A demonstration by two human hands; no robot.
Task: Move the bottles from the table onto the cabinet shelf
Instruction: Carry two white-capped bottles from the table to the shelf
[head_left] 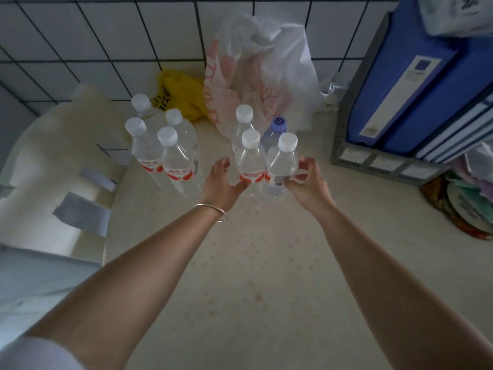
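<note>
Tiled-wall table (pixel 261 263), bottles upright in two clusters, my left hand (pixel 220 182) open beside the front bottle (pixel 250 162), my right hand (pixel 306 184) curled round the right bottle (pixel 282 166); packed tight, so lifting could topple the neighbours.

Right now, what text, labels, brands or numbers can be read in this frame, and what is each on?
No text can be read for certain.
Bottle labels: red band with white characters, blurred.
Purple cap: a round mark, no letters legible.
Yellow bag: black print, too blurred.
Blue binder: white spine label, print too small.
File rack: white tags, blank or unreadable.
</note>
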